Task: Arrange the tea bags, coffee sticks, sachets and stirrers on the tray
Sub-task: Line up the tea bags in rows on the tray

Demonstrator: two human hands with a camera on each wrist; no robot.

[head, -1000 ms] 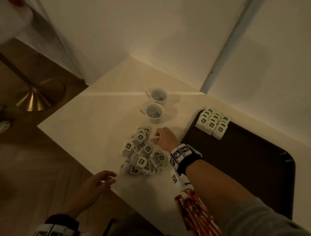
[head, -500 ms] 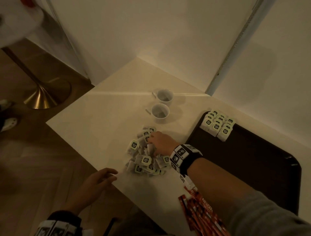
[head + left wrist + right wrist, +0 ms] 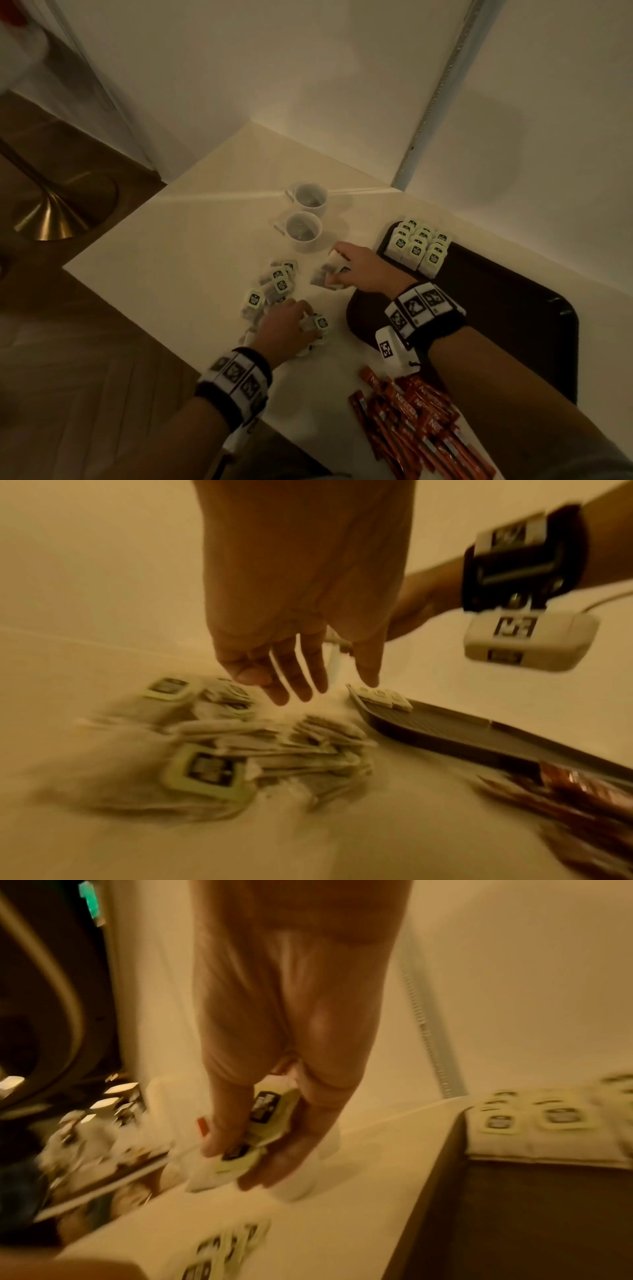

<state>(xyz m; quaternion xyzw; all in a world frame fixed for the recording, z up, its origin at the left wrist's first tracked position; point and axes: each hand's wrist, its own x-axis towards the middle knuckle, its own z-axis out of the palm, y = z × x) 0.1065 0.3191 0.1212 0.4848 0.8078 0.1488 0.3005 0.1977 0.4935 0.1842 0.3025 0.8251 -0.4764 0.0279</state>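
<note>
Now | right hand (image 3: 270, 1123) pinches tea bags (image 3: 263, 1123) | left hand (image 3: 294, 647) fingers loose over pile (image 3: 240, 739), seemingly; view blurred

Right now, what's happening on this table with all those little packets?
A person is sorting tea bags onto a dark tray. The right hand grips a few tea bags beside the tray, where a neat block of tea bags already sits. The left hand reaches into the loose pile. Red coffee sticks wait on the table, near two cups.
</note>
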